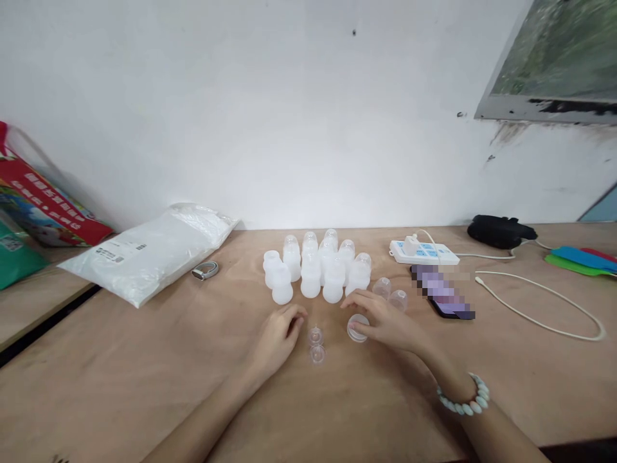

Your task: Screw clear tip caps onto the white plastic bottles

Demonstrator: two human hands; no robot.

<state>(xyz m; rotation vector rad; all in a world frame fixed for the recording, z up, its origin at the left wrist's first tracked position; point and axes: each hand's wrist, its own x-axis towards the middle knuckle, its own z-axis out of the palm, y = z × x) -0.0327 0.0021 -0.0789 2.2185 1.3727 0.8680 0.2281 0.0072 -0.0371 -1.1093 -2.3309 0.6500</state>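
Observation:
My left hand (282,331) rests on the wooden table with its fingers curled in; nothing shows in it. Just right of it lie two small clear bottle nipples (317,354), one in front of the other. My right hand (385,319) is palm down, fingers stretched towards the bottles and apart from the thumb. Its thumb overlaps a translucent screw ring (355,335) on the table. Beyond both hands stands a cluster of several white baby bottles (310,283), some under clear domed caps (330,234). Two loose clear caps (382,287) lie behind my right hand.
At the left lie a white plastic parcel (159,247), a grey strap coil (205,270) and a red bag (48,206). On the right are a power strip (441,256), a phone (446,297), a white cable (554,328) and a black pouch (499,231).

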